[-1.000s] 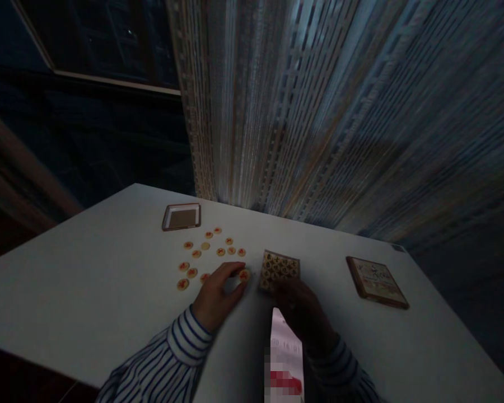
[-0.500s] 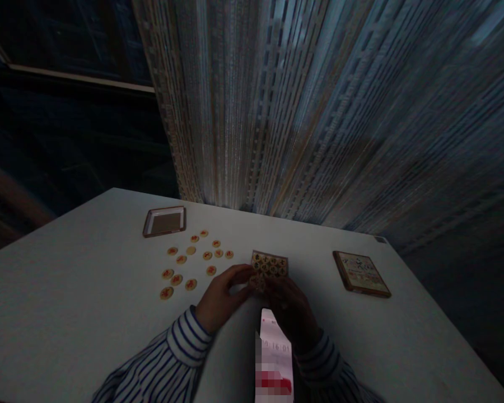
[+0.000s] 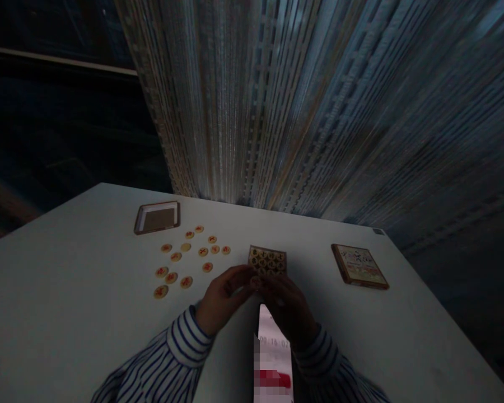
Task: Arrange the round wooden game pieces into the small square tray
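Reddish disc (image 3: pixel 256 283), dim, pinched by left hand (image 3: pixel 217 300), right hand (image 3: pixel 292 309) grip unclear, box (image 3: pixel 268 249) partly hidden

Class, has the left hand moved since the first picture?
Yes: judged against the shallow tray, the left hand has shifted right, toward the box of dark-marked pieces.

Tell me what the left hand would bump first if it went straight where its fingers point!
Beyond the round piece it seems to hold, the left hand would probably meet the box of dark-marked pieces first. The right hand is close too; depth is hard to tell.
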Tool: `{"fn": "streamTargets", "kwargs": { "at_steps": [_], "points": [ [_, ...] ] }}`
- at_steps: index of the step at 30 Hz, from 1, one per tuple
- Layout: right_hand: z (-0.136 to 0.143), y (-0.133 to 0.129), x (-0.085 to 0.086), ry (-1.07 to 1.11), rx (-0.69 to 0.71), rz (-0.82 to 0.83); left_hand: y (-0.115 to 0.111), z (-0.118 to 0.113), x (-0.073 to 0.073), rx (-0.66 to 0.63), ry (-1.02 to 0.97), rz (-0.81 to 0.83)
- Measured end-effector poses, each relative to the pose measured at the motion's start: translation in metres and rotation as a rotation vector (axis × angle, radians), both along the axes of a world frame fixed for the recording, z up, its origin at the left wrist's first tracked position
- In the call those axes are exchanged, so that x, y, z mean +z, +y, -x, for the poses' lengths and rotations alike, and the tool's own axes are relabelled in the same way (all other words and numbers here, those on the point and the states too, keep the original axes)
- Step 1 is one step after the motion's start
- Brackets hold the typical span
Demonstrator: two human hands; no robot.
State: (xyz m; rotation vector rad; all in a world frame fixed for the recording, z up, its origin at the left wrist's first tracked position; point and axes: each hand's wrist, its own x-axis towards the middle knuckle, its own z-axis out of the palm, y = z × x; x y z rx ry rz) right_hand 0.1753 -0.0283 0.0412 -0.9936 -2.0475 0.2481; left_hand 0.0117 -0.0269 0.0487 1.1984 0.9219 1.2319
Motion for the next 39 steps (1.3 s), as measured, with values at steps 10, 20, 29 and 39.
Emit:
{"fn": "streamTargets", "kwargs": {
  "at_steps": [10, 20, 29, 39],
  "points": [
    [0.0028, -0.0038, 0.0077, 0.124, -0.024, -0.032, 0.0014, 0.0056, 0.0001, 0.018, 0.260, -0.052],
    [0.0059, -0.0034, 0.0081, 0.068, -0.089, -0.135, 0.0033, 0.0033, -0.0023, -0.064, 0.169, 0.070],
    [0.0034, -0.0025, 0.0013, -0.030, -0.083, -0.138, 0.0026, 0.0007, -0.0011, -0.069, 0.160, 0.094],
    [0.0049, -0.0017, 0.0035, -0.071, -0.078, -0.134, 0.0033, -0.0007, -0.0045, -0.033, 0.012, 0.148]
  ]
}}
